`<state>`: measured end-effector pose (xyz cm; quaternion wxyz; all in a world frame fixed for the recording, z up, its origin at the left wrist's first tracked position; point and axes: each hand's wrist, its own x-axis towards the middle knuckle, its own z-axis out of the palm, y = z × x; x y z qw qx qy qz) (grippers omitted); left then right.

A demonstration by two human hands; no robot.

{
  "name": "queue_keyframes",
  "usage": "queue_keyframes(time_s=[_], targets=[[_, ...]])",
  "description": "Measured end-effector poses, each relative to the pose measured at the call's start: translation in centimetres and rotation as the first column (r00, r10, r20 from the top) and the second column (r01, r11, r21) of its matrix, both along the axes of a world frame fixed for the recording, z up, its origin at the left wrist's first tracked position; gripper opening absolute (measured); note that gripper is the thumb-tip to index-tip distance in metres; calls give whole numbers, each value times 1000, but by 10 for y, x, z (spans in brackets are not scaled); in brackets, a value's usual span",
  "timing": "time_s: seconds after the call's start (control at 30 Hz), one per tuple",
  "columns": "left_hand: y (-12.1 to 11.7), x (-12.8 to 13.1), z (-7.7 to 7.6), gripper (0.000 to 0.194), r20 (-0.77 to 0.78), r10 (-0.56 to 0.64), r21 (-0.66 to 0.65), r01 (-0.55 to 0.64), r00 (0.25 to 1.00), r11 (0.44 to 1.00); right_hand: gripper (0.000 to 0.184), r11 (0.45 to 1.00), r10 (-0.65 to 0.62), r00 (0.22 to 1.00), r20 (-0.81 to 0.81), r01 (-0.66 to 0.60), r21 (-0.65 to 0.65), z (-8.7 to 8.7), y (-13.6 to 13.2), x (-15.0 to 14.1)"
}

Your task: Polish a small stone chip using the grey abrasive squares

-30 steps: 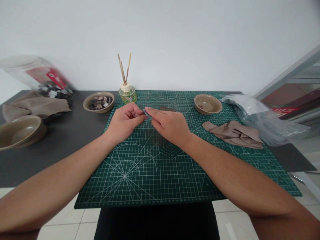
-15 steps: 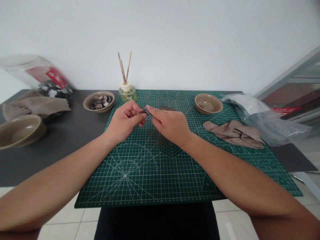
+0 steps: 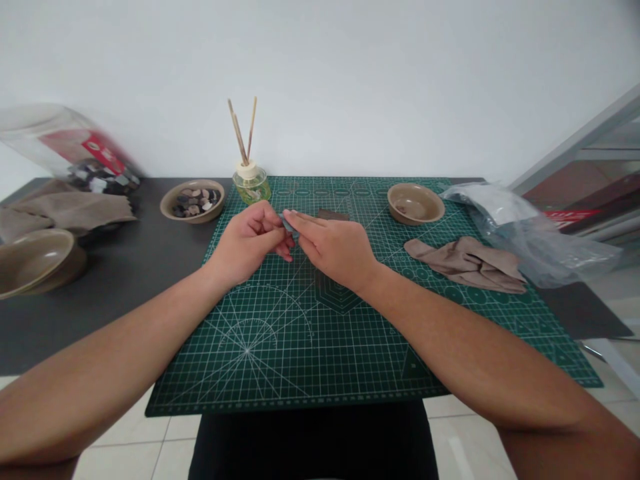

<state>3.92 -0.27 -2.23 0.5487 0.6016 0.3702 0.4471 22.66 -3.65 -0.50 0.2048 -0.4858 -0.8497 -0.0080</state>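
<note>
Both hands meet above the green cutting mat (image 3: 280,373). My left hand (image 3: 249,241) is closed, thumb and fingers pinched together; whatever sits at its fingertips is mostly hidden. Against those fingertips my right hand (image 3: 340,250) presses a small grey flat piece (image 3: 289,225), which looks like a folded scrap of sheet. Its fingers lie straight over that piece, with the thumb beneath. Just behind the right hand, a dark brown flat rectangle (image 3: 333,215) lies on the mat.
Left: a bowl (image 3: 170,212) of small dark and brown pieces, an oval bowl (image 3: 43,257), a brown cloth (image 3: 85,212), a clear bag (image 3: 55,123). Behind stands a reed diffuser (image 3: 251,185). Right: a bowl (image 3: 417,205), a crumpled cloth (image 3: 470,262), a plastic bag (image 3: 540,240).
My right fingers have slid slightly left over the left fingertips, and the grey piece has shifted with them. The dark bit seen between the fingertips before is now covered.
</note>
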Motion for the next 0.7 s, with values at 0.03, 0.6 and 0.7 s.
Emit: queue_keyframes(time_s=[0.03,0.6,0.7], targets=[[-1,0,1,28,9,13,-8,-13,1000,1000,48,1000,-11,1000,-2,11,1,0,1,1],[1,-1,-1,17,6,25,76,-26,1000,997,49,999,18,1000,-13,-19,-27,0,-1,-2],[1,0,-1,20,123,22,37,-27,992,999,49,1000,-6,1000,-14,6,-15,0,0,-1]])
